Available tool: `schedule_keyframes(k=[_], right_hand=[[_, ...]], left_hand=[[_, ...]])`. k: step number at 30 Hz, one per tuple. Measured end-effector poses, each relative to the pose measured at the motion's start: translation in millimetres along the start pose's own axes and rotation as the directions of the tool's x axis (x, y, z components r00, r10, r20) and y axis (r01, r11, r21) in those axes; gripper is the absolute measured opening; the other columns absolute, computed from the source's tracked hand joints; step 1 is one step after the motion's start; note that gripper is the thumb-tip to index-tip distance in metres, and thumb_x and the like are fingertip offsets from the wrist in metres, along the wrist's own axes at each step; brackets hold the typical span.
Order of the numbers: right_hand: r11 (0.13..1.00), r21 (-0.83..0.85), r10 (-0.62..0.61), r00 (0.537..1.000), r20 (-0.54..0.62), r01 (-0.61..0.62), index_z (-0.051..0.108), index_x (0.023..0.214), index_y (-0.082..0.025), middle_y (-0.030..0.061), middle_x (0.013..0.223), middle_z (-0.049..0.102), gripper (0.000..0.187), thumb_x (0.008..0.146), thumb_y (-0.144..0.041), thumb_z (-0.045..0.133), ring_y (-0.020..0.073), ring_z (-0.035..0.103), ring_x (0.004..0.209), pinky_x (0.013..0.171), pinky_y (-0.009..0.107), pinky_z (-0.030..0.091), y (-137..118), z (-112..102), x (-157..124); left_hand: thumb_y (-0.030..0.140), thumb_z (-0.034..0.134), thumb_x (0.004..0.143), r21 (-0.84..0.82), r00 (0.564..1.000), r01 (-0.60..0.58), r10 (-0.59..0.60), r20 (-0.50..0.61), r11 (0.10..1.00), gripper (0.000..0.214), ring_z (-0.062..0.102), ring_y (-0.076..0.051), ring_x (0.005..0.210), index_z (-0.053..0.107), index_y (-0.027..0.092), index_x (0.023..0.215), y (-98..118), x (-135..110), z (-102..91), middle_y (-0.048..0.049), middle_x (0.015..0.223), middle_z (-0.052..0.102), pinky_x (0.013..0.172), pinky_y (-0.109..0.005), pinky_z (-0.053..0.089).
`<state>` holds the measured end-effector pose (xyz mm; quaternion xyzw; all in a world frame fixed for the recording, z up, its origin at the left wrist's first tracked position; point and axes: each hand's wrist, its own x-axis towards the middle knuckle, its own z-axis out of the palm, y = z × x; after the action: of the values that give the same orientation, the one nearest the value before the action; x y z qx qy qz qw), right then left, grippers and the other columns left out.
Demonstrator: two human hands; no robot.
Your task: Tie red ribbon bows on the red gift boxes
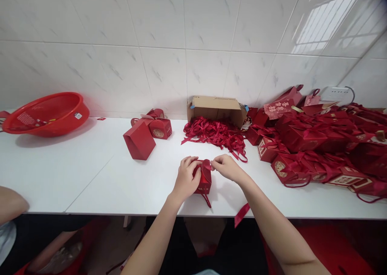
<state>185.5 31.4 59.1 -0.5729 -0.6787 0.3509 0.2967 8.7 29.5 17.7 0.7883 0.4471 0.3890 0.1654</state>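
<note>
A small red gift box (207, 183) with pale lettering on its side stands near the table's front edge. My left hand (186, 177) is laid over its left side and top, fingers curved around it and steadying it. At the top right of the box, my right hand (228, 167) pinches a red ribbon (208, 167) between thumb and fingertips. A dark red cord (207, 201) hangs from the front of the box. Below my right forearm a ribbon tail (241, 215) drops over the table edge; the forearm hides where it leads.
Loose red ribbons (216, 134) spill from an open cardboard carton (216, 102) by the wall. Finished-looking red boxes (314, 134) pile up at right. Several boxes (139, 141) stand left of centre. A red basin (50, 114) is far left, near another person's arm (12, 200).
</note>
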Motion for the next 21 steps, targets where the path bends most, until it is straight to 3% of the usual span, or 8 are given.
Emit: schedule_keyframes(k=[10, 15, 18, 21], right_hand=[[1.000, 0.002, 0.022, 0.999, 0.030, -0.022, 0.043, 0.048, -0.017, -0.0057, 0.046, 0.028, 0.025, 0.071, -0.027, 0.043, 0.0073, 0.026, 0.046, 0.043, 0.023, 0.021, -1.7, 1.1, 3.2], [1.000, -0.004, -0.004, 0.998, 0.057, 0.005, 0.052, 0.053, -0.016, -0.0042, 0.048, 0.038, 0.026, 0.075, -0.027, 0.043, 0.0082, 0.035, 0.048, 0.046, 0.022, 0.029, -3.7, 5.5, 4.0], [0.999, -0.037, -0.021, 0.999, 0.031, 0.023, 0.051, 0.053, -0.017, -0.0016, 0.054, 0.047, 0.027, 0.077, -0.028, 0.044, 0.0109, 0.044, 0.055, 0.055, 0.024, 0.037, -2.9, 5.5, 2.0], [0.989, -0.080, -0.126, 0.990, -0.063, 0.121, 0.059, 0.070, -0.017, 0.0045, 0.080, 0.060, 0.020, 0.080, -0.031, 0.048, 0.0170, 0.055, 0.080, 0.075, 0.030, 0.043, -3.6, 2.5, 0.7]], left_hand=[[0.020, 0.046, 0.087, -0.015, 0.999, 0.030, -0.030, 0.010, 0.999, 0.019, 0.044, -0.024, 0.116, 0.061, 0.023, 0.097, 3.7, 0.1, -0.6, -0.0067, 0.116, 0.057, 0.100, -0.047, 0.039], [0.019, 0.048, 0.084, -0.007, 0.998, 0.062, -0.062, 0.006, 0.998, 0.013, 0.045, -0.024, 0.115, 0.060, 0.022, 0.088, 5.1, 1.8, 0.9, -0.0067, 0.114, 0.057, 0.098, -0.046, 0.039], [0.018, 0.047, 0.084, -0.020, 0.998, 0.057, -0.057, 0.005, 0.998, 0.010, 0.045, -0.024, 0.114, 0.056, 0.021, 0.081, 5.3, 2.7, -0.1, -0.0066, 0.113, 0.058, 0.098, -0.045, 0.040], [0.019, 0.043, 0.086, -0.049, 0.998, 0.062, -0.062, 0.009, 0.997, 0.013, 0.046, -0.022, 0.114, 0.052, 0.021, 0.078, 4.4, 6.6, -6.4, -0.0056, 0.112, 0.059, 0.098, -0.043, 0.039]])
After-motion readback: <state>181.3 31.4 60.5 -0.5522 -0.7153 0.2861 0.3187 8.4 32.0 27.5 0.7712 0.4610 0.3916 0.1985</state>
